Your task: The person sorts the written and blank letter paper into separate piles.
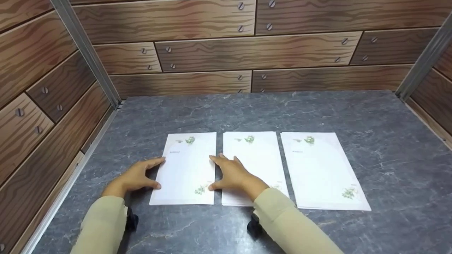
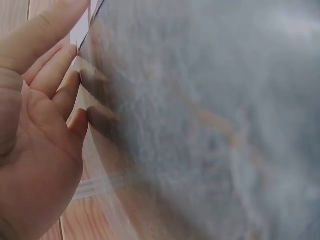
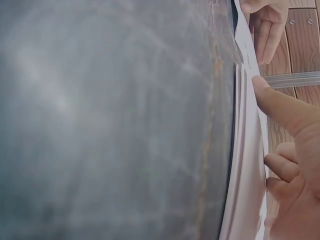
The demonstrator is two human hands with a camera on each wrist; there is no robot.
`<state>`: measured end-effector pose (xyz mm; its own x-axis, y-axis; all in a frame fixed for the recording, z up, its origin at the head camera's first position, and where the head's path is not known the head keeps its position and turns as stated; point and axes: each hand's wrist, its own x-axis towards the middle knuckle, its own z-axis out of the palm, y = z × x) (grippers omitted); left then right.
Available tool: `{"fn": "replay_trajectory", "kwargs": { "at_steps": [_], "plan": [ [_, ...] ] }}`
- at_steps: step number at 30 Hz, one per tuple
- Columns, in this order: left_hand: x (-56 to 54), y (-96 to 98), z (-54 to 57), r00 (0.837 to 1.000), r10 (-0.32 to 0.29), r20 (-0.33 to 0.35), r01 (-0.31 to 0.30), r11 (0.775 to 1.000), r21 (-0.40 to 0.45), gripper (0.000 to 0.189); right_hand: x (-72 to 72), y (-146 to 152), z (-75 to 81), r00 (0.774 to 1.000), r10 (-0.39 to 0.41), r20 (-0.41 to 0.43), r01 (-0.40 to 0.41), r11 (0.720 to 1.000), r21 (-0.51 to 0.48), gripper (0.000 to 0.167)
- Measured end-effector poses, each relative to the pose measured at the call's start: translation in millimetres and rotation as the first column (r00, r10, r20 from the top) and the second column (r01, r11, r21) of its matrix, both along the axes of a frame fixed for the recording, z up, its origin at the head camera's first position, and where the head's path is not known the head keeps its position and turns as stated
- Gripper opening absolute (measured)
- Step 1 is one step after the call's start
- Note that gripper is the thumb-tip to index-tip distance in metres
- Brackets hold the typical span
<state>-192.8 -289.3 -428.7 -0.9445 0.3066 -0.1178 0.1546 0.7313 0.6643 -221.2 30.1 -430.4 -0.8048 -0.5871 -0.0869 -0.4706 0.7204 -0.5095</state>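
Note:
Three white paper sheets or stacks with small green plant prints lie side by side: a left one [image 1: 185, 169], a middle one [image 1: 252, 151] and a right one [image 1: 321, 173]. My left hand [image 1: 136, 176] touches the left paper's left edge with thumb and fingertips spread. Over the gap between the left and middle papers is my right hand [image 1: 235, 174], its thumb and a fingertip at the left paper's right edge. In the right wrist view the thumb of the right hand [image 3: 295, 145] rests on paper, with layered sheet edges [image 3: 240, 150] beside it. The left wrist view shows the left hand [image 2: 45, 115] with extended fingers.
The papers lie on a grey marble-patterned table [image 1: 219, 113]. Wood-plank-patterned panels [image 1: 226, 53] stand behind it and at both sides, with metal corner posts [image 1: 88, 53]. Long sleeves and dark wrist-worn devices [image 1: 131, 219] are on both arms.

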Motion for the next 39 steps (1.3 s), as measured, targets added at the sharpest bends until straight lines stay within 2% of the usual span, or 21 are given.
{"fn": "replay_trajectory", "kwargs": {
  "at_steps": [16,25,32,39],
  "plan": [
    [-0.1,-0.7,-1.4,1.000,0.000,-0.007,0.000,1.000,0.020,0.076,1.2,-3,3.3,0.998,-0.006,-0.059,0.010,0.999,0.053,0.085],
    [0.0,1.9,-1.5,1.000,0.013,-0.023,-0.011,0.999,0.046,0.078,1.5,-7,2.7,0.994,-0.040,-0.099,0.045,0.998,0.048,0.087],
    [1.4,4.4,-0.6,1.000,0.025,-0.002,-0.024,0.998,0.062,0.079,2.4,-10,3.0,0.996,-0.067,-0.052,0.066,0.998,-0.007,0.090],
    [3.0,3.5,-0.9,0.999,0.033,0.006,-0.033,0.995,0.098,0.077,2.8,-13,1.7,0.997,-0.074,0.025,0.077,0.989,-0.125,0.092]
  ]
}}
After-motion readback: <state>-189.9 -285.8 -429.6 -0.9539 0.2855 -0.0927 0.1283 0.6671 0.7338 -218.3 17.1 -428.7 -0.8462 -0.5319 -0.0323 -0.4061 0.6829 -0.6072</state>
